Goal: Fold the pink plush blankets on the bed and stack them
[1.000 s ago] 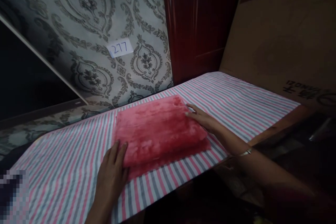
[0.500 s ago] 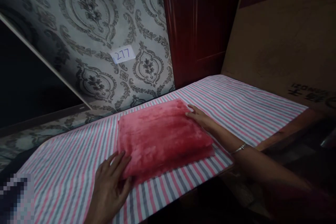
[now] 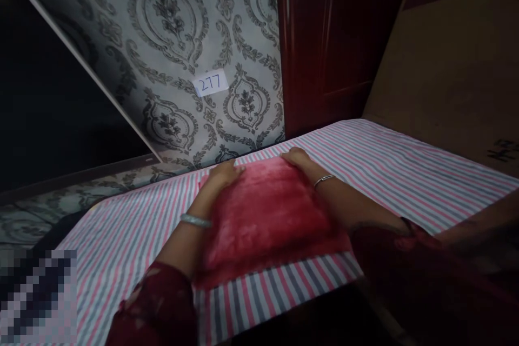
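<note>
A red plush cloth [image 3: 263,211], folded into a thick soft rectangle, lies on a striped sheet. My left hand [image 3: 226,173] is at its far left corner, thumb on top and the fingers bent down over the far edge. At the far right corner, my right hand [image 3: 298,158] curls over the edge in the same way. Both hands look closed on the cloth, though most fingertips are hidden behind it. The cloth's near side is blurred and partly covered by my right forearm.
The pink, grey and white striped sheet [image 3: 133,232] covers the table. Behind it are patterned wallpaper with a paper label [image 3: 211,82] marked 277 and a dark red door panel [image 3: 320,43]. A large cardboard box [image 3: 454,70] stands right; a dark screen [image 3: 60,97] is left.
My left hand has moved from the near left corner to the far left corner of the cloth. My right hand has shifted to the far edge. The camera view has turned slightly left.
</note>
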Demonstrator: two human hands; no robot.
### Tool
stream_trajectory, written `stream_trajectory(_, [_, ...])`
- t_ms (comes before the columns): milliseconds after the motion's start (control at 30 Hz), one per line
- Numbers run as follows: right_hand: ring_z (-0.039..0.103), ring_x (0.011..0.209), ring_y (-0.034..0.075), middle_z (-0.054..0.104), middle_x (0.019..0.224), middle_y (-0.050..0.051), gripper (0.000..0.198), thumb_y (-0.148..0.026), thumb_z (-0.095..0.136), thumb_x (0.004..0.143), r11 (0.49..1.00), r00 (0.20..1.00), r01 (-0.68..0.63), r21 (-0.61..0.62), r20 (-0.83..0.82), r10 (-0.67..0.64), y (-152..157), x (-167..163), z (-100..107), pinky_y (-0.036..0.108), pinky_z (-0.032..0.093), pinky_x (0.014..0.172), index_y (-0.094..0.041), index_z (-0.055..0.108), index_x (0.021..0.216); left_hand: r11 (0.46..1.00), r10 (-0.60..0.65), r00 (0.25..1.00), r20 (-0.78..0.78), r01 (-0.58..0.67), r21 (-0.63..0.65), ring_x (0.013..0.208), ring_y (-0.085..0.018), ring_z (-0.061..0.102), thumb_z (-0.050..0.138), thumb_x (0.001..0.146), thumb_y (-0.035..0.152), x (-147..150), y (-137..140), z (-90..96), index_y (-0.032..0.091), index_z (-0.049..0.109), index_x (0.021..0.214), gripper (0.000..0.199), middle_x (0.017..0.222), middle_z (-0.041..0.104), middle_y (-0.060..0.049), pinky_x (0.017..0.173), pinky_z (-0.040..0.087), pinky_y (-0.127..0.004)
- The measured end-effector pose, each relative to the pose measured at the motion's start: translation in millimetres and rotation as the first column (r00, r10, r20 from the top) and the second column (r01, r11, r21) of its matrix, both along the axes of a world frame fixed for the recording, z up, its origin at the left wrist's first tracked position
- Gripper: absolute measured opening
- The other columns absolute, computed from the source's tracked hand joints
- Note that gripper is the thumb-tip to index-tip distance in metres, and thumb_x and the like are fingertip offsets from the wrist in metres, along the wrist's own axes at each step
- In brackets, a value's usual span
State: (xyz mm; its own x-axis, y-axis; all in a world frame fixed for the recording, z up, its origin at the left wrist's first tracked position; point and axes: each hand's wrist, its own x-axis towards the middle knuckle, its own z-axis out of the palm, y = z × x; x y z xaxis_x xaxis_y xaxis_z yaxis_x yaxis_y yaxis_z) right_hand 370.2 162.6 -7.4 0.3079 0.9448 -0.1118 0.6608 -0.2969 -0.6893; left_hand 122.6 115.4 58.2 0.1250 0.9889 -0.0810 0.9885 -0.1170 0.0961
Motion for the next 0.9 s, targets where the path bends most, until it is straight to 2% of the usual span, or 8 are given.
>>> stream_trajectory(67, [0.063, 0.119, 0.032, 0.067, 0.126, 0.02, 0.04, -0.034, 0.061, 0.091, 1.0, 0.999, 0.028, 0.009, 0.038, -0.029, -0.4, -6.7, -7.0, 0.034, 0.049, 0.094, -0.011, 0.068, 0.123, 0.999, 0.049, 0.999, -0.024, -0.049, -0.011, 0.137, -0.039, 0.05, 0.04, 0.099, 0.052, 7.5, 8.4, -14.5, 0.015, 0.049, 0.147, 0.061, 0.146, 0.055, -0.022, 0.111, 0.035, -0.054])
stream_trajectory(133, [0.062, 0.12, 0.03, 0.066, 0.129, 0.02, 0.038, -0.03, 0.052, 0.096, 0.998, 0.997, 0.051, 0.032, 0.059, -0.053, -3.5, -9.8, -17.9, 0.035, 0.048, 0.096, -0.013, 0.066, 0.127, 0.997, 0.052, 0.998, -0.035, -0.05, 0.056, 0.136, -0.042, 0.048, 0.036, 0.099, 0.055, 10.0, 7.6, -38.4, 0.016, 0.051, 0.146, 0.062, 0.144, 0.057, -0.022, 0.112, 0.029, -0.062])
stream_trajectory(233, [0.063, 0.119, 0.029, 0.067, 0.127, 0.019, 0.039, -0.029, 0.043, 0.099, 0.996, 0.994, 0.063, 0.069, 0.08, -0.068, -7.5, -7.9, -34.1, 0.035, 0.048, 0.096, -0.015, 0.065, 0.128, 0.974, 0.044, 0.999, -0.009, -0.041, 0.222, 0.133, -0.041, 0.048, 0.035, 0.1, 0.056, 7.7, 1.4, -72.9, 0.019, 0.054, 0.143, 0.06, 0.14, 0.06, -0.02, 0.113, 0.025, -0.064])
stream_trajectory(333, [0.063, 0.117, 0.029, 0.068, 0.125, 0.019, 0.04, -0.03, 0.04, 0.1, 0.994, 0.992, 0.071, 0.085, 0.1, -0.08, -7.1, -3.9, -42.7, 0.035, 0.048, 0.095, -0.015, 0.065, 0.127, 0.965, 0.043, 0.999, 0.032, -0.05, 0.258, 0.131, -0.041, 0.048, 0.035, 0.1, 0.057, 4.6, 0.4, -87.5, 0.019, 0.055, 0.142, 0.06, 0.139, 0.061, -0.019, 0.112, 0.024, -0.064])
stream_trajectory(667, [0.062, 0.118, 0.033, 0.065, 0.127, 0.024, 0.046, -0.028, 0.038, 0.099, 0.99, 0.99, 0.078, 0.115, 0.113, -0.091, -11.3, -4.8, -43.4, 0.04, 0.046, 0.096, -0.009, 0.06, 0.134, 0.959, 0.07, 0.996, 0.05, -0.081, 0.273, 0.127, -0.037, 0.052, 0.034, 0.101, 0.054, 5.1, -1.9, -80.3, 0.013, 0.063, 0.131, 0.058, 0.129, 0.066, -0.021, 0.113, 0.025, -0.058])
stream_trajectory(733, [0.062, 0.119, 0.033, 0.065, 0.127, 0.025, 0.047, -0.028, 0.038, 0.099, 0.99, 0.99, 0.076, 0.122, 0.108, -0.09, -13.0, -5.4, -43.5, 0.04, 0.046, 0.096, -0.007, 0.06, 0.135, 0.968, 0.095, 0.995, 0.023, -0.097, 0.232, 0.129, -0.038, 0.052, 0.033, 0.101, 0.056, -4.5, -1.2, -76.0, 0.012, 0.064, 0.13, 0.062, 0.129, 0.065, -0.023, 0.114, 0.021, -0.06])
stream_trajectory(800, [0.061, 0.119, 0.032, 0.066, 0.126, 0.025, 0.047, -0.029, 0.038, 0.099, 0.989, 0.99, 0.077, 0.128, 0.105, -0.091, -13.7, -6.1, -43.5, 0.039, 0.046, 0.097, -0.007, 0.06, 0.135, 0.974, 0.164, 0.985, 0.048, -0.17, 0.15, 0.134, -0.039, 0.048, 0.035, 0.099, 0.058, -20.5, 0.5, -70.0, 0.013, 0.065, 0.129, 0.061, 0.134, 0.063, -0.023, 0.116, 0.017, -0.062])
stream_trajectory(900, [0.061, 0.12, 0.031, 0.067, 0.123, 0.024, 0.047, -0.03, 0.04, 0.098, 0.989, 0.99, 0.083, 0.125, 0.1, -0.096, -13.8, -7.3, -43.0, 0.038, 0.046, 0.098, -0.008, 0.06, 0.135, 0.949, 0.303, 0.94, 0.159, -0.313, 0.041, 0.14, -0.04, 0.043, 0.04, 0.098, 0.054, -49.5, 3.2, -61.5, 0.016, 0.064, 0.131, 0.055, 0.146, 0.055, -0.022, 0.114, 0.023, -0.062])
